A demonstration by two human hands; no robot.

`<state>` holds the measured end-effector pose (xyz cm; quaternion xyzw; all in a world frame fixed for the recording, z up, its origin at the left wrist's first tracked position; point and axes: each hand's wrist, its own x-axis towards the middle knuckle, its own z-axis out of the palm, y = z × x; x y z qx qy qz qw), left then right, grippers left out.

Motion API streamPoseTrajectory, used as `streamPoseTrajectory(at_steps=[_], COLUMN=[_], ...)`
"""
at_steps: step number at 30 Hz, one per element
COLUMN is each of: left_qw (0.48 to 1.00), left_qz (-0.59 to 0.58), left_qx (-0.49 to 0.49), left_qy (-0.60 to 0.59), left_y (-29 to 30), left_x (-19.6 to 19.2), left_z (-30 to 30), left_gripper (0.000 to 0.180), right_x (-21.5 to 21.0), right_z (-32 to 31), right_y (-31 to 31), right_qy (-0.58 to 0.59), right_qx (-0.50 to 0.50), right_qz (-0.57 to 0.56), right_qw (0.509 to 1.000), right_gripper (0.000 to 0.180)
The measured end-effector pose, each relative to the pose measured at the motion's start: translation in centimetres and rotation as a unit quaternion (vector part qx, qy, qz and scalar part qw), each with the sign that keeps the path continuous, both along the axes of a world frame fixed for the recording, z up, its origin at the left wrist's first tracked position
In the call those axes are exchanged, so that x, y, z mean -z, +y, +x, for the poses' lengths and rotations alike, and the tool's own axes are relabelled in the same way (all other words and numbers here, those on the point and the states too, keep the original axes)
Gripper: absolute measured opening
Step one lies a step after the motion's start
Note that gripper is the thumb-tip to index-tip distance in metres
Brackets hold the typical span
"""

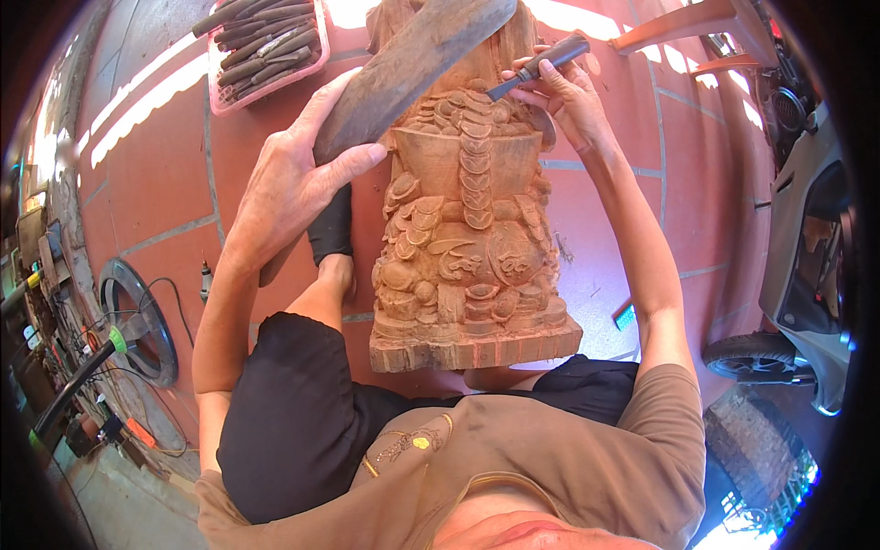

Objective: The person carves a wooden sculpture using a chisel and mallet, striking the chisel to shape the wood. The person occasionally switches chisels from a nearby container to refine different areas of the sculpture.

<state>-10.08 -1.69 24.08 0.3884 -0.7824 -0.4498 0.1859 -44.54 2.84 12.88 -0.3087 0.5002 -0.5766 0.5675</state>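
Between my legs a large reddish-brown wood carving (463, 266) lies on the floor, covered with relief of stacked coins, round lumps and a tub-like shape. My left hand (289, 183) is closed around a long, flat, dark wooden mallet (412, 73), which slants up to the right over the far left part of the carving. In my right hand (573, 101) a chisel (564, 52) is gripped between thumb and fingers. Its blade points down and left at the carved coins near the top of the tub shape; whether the edge touches wood, I cannot tell.
A pink plastic basket (215, 92) full of dark-handled tools stands at the far left. Left of my leg are a black wheel-like ring (137, 321) and cables. A motorbike (807, 266) stands at the right, an orange-brown stool (683, 26) at the far right. Red tiles (151, 202) cover the floor.
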Motion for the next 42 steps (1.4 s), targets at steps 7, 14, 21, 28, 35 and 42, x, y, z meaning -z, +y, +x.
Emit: streamPoseTrajectory(at_steps=[7, 14, 21, 28, 35, 42], left_qw=[1.0, 1.0, 1.0, 0.996, 0.975, 0.918], left_qz=[0.017, 0.007, 0.001, -0.06, -0.054, -0.094], left_qx=[-0.007, -0.004, -0.002, 0.029, 0.21, 0.315], left_qy=[-0.004, -0.006, 0.003, 0.062, -0.044, -0.224], left_y=[0.3, 0.6, 0.6, 0.5, -2.8, -4.9], left_x=[0.3, 0.1, 0.1, -2.3, -9.1, -13.0], left_z=[0.3, 0.0, 0.0, -1.7, -6.4, -9.2], left_gripper=[0.068, 0.067, 0.068, 0.068, 0.06, 0.051], right_x=[-1.1, -2.3, -2.0, -1.5, -2.4, -1.6], right_z=[0.2, 1.3, 0.8, 0.5, 0.9, 0.7], right_y=[0.2, 0.5, 0.5, 1.1, 1.5, 1.1], right_qy=[0.058, 0.147, 0.135, 0.108, 0.147, 0.116], right_qx=[-0.024, -0.081, -0.11, -0.099, -0.081, -0.097], right_qz=[-0.023, -0.087, -0.109, -0.108, -0.071, -0.07], right_qw=[0.998, 0.982, 0.979, 0.983, 0.983, 0.986], right_gripper=[0.03, 0.025, 0.031, 0.028, 0.026, 0.023])
